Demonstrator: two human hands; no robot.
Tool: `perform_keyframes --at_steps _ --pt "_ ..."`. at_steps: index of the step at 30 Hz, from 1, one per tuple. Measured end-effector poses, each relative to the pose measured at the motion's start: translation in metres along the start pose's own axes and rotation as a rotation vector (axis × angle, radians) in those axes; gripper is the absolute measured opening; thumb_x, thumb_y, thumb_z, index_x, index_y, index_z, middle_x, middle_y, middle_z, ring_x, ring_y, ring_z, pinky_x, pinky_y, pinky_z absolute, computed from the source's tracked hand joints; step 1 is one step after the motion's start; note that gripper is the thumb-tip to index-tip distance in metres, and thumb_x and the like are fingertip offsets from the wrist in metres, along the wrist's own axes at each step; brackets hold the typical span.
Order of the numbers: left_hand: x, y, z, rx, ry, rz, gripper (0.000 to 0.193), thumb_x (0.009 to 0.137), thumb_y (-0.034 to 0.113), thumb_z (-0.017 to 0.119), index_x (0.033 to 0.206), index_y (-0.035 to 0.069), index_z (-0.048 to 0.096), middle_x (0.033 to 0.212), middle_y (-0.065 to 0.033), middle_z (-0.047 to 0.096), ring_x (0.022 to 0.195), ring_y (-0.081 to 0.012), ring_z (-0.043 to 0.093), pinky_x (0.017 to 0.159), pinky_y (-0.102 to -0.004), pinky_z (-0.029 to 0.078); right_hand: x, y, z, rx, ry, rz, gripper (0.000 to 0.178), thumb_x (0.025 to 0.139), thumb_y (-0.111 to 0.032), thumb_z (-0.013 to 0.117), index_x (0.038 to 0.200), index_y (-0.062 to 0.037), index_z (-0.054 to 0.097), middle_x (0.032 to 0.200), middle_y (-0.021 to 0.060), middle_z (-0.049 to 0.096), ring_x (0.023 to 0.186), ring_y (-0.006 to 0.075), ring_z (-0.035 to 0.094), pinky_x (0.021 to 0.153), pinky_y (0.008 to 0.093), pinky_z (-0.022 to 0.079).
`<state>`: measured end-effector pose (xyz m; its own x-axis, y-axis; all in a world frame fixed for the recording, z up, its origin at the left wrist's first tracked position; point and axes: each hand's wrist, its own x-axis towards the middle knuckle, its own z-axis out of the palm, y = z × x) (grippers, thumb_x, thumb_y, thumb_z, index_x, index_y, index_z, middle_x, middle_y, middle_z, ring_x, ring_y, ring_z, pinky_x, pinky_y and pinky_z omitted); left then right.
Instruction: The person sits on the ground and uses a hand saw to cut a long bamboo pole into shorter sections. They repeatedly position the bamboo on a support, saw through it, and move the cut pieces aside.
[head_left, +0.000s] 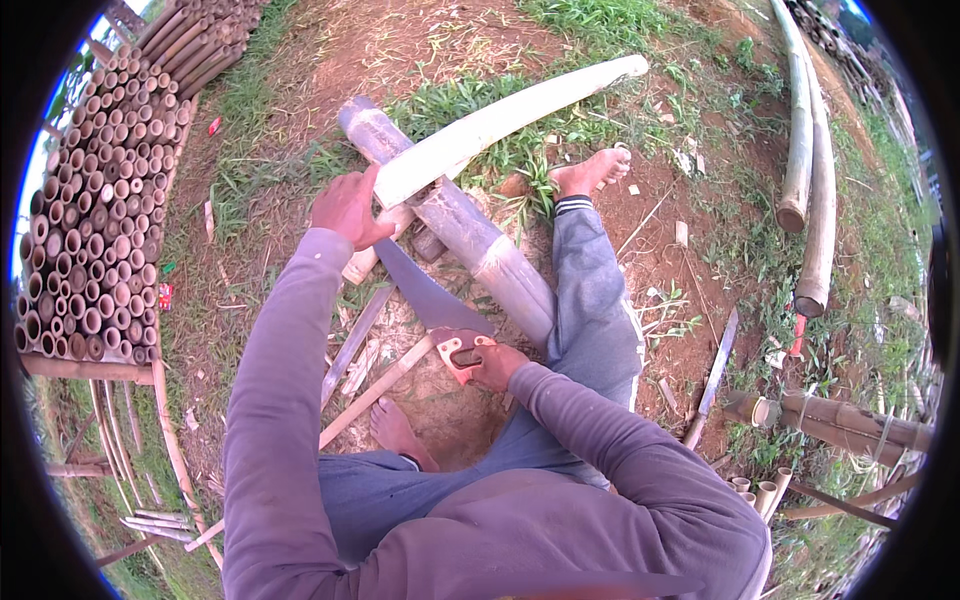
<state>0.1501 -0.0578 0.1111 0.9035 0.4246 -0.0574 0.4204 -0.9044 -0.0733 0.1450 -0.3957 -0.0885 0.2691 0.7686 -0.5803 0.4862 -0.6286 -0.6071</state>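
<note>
A pale, peeled bamboo pole [510, 120] lies slantwise across a thicker grey-brown bamboo log [470, 232]. At the pole's near end, my left hand [348, 208] grips it with the fingers over the top. My right hand [498, 365] is closed round the orange handle of a handsaw [430, 290]. The dark saw blade points forward and left, its tip close beneath my left hand and the pole's end. Whether the teeth touch the bamboo cannot be seen. A short wooden stub [430, 243] sits beside the log.
Cut bamboo tubes [100, 220] are stacked in a rack at the left. A long-bladed knife [718, 365] lies right of my leg. Two long bamboo poles [818, 190] rest farther right. A wooden stick [375, 392] lies beside my bare foot [400, 435]; my other leg stretches forward along the log.
</note>
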Motion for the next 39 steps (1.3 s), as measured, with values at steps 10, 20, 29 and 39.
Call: perform_keyframes --at_steps 10,20,29,39 --pt "0.042 -0.013 -0.009 0.135 -0.083 -0.086 0.087 0.071 0.045 0.096 0.138 0.009 0.053 0.130 -0.0192 0.065 0.126 -0.0370 0.065 0.105 -0.0532 0.051 0.009 0.005 0.004 0.061 -0.064 0.012 0.059 0.095 -0.044 0.072 0.137 -0.0031 0.066 0.128 0.0258 0.074 0.122 0.0409 0.071 0.104 0.0494 0.056" --pt "-0.297 -0.247 -0.010 0.323 0.119 -0.313 0.098 0.069 0.025 0.091 0.156 0.017 0.047 0.136 -0.0146 0.061 0.130 -0.0360 0.060 0.113 -0.0535 0.042 0.014 0.007 0.014 -0.063 0.066 0.039 0.055 0.096 -0.046 0.073 0.131 -0.0037 0.071 0.109 0.0236 0.079 0.105 0.0414 0.077 0.095 0.0496 0.059" --pt "-0.432 -0.264 0.141 0.137 0.280 -0.941 0.081 0.087 0.029 0.082 0.159 0.022 0.045 0.154 -0.0186 0.053 0.145 -0.0409 0.050 0.122 -0.0587 0.037 0.008 0.012 0.025 -0.144 0.033 0.023 0.050 0.095 -0.039 0.072 0.134 -0.0067 0.069 0.114 0.0250 0.079 0.112 0.0433 0.075 0.098 0.0507 0.058" --pt "-0.398 -0.132 0.260 -0.280 -0.095 -0.687 0.049 0.088 0.034 0.085 0.131 0.017 0.069 0.128 -0.0128 0.061 0.129 -0.0371 0.059 0.107 -0.0534 0.051 0.008 0.006 0.029 -0.480 -0.043 0.077 0.065 0.093 -0.043 0.074 0.146 -0.0088 0.055 0.121 0.0327 0.073 0.112 0.0506 0.072 0.099 0.0592 0.056"
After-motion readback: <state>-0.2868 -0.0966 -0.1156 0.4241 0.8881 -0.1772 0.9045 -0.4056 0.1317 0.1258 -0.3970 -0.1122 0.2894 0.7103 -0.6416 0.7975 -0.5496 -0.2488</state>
